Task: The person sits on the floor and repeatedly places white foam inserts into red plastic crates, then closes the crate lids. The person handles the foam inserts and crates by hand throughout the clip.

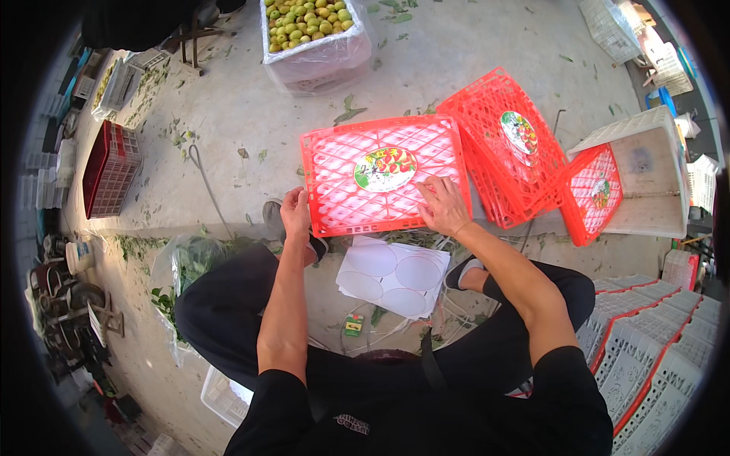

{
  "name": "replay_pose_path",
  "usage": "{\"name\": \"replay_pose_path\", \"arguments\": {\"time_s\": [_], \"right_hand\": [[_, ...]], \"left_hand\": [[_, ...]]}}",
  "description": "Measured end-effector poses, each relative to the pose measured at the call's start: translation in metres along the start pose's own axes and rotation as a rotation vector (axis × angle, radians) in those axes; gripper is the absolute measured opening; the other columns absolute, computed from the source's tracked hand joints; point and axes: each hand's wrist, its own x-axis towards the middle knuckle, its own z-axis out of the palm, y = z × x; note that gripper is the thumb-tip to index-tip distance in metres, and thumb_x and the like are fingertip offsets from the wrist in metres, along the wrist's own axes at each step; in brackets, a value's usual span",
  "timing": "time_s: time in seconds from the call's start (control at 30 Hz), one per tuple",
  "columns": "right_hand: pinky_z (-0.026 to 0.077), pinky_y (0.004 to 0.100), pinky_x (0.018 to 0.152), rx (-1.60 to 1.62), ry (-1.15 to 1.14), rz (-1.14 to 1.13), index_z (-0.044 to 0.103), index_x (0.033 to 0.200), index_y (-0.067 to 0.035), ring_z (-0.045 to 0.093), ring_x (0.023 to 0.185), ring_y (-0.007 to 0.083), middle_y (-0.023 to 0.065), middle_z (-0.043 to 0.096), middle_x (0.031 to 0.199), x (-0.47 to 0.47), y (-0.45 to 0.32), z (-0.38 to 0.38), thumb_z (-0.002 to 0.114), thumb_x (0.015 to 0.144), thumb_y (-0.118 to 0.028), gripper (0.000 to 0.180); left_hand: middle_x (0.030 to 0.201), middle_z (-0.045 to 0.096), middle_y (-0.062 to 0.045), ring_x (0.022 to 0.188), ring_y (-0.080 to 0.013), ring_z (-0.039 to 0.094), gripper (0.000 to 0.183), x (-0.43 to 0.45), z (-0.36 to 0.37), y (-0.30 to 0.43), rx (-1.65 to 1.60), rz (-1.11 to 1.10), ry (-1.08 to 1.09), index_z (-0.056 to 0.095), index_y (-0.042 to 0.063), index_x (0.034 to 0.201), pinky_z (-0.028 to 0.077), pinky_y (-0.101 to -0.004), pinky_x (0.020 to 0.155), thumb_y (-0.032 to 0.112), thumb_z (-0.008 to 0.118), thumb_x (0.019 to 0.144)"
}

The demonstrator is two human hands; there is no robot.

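A red plastic lattice crate lid [342, 214] with white and pink padding under its bars lies in front of me, an oval fruit sticker [385, 170] at its middle. My left hand [296, 214] is at the lid's near left corner, fingers curled against the edge; whether it grips is unclear. My right hand [445, 206] rests on the lid just right of the sticker, fingers bent. Touching on the right is a stack of red lattice lids [502, 165], the top one with a similar sticker. Below, between my feet, lie white sheets with oval labels [393, 273].
A plastic-lined crate of green-yellow fruit [319, 62] stands ahead. A tipped white crate [650, 171] lies right, beside another padded red lattice piece [596, 194]. Stacked white crates [644, 342] stand near right. A metal hook rod [208, 188] and a red-lined crate [114, 171] are left.
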Motion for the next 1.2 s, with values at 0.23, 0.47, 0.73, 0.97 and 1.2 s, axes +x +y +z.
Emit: {"name": "replay_pose_path", "arguments": {"time_s": [0.23, 0.47, 0.73, 0.97, 1.2], "right_hand": [[0.03, 0.0668, 0.124, -0.129, 0.016, 0.087, 0.056, 0.155, -0.01, 0.034, 0.155, 0.0432, 0.019, 0.041, 0.166, 0.035, -0.011, 0.012, 0.074, 0.095, -0.045, 0.072], [-0.003, 0.078, 0.127, -0.232, -0.332, 0.283, 0.032, 0.174, -0.03, -0.002, 0.168, 0.0462, 0.0142, 0.003, 0.185, 0.07, 0.039, 0.08, 0.061, 0.097, -0.071, 0.092], [-0.005, 0.0765, 0.127, -0.297, -0.373, 0.284, 0.022, 0.176, -0.031, -0.007, 0.168, 0.0473, 0.0145, 0.002, 0.185, 0.073, 0.047, 0.086, 0.053, 0.097, -0.079, 0.097], [0.041, 0.0563, 0.118, -0.129, 0.187, 0.528, 0.058, 0.149, -0.007, 0.046, 0.145, 0.0463, 0.0224, 0.047, 0.158, 0.049, 0.123, -0.036, 0.079, 0.094, -0.038, 0.067], [0.05, 0.0647, 0.108, -0.372, -0.272, 1.073, 0.058, 0.145, -0.008, 0.046, 0.142, 0.045, 0.0245, 0.046, 0.152, -0.057, 0.19, -0.076, 0.091, 0.084, -0.04, 0.076]], "left_hand": [[0.154, 0.056, -0.023, 0.14, -0.0365, 0.056, 0.051, -0.024, 0.037, 0.039, 0.864, 0.647, 0.128, 0.061, 0.009, 0.151, 0.044, -0.0578, 0.115, 0.025, 0.071, 0.104], [0.184, 0.01, -0.012, 0.169, -0.0429, 0.001, 0.08, -0.013, 0.119, 0.018, 1.293, 0.717, -0.278, 0.032, 0.026, 0.174, 0.003, -0.0838, 0.121, 0.057, 0.06, 0.105], [0.186, -0.004, -0.009, 0.169, -0.0428, -0.01, 0.08, 0.0, 0.128, 0.008, 1.404, 0.637, -0.311, 0.023, 0.029, 0.176, -0.008, -0.0809, 0.123, 0.062, 0.048, 0.107], [0.184, 0.012, -0.013, 0.168, -0.0419, 0.013, 0.079, -0.04, 0.09, 0.094, 1.218, 0.766, -0.314, 0.029, 0.022, 0.174, 0.01, -0.0806, 0.124, 0.044, 0.063, 0.106], [0.171, 0.038, -0.022, 0.158, -0.0406, 0.038, 0.064, -0.09, -0.087, 0.258, 0.963, 0.943, -0.168, 0.045, 0.006, 0.164, 0.03, -0.0545, 0.128, 0.01, 0.066, 0.104]]}}
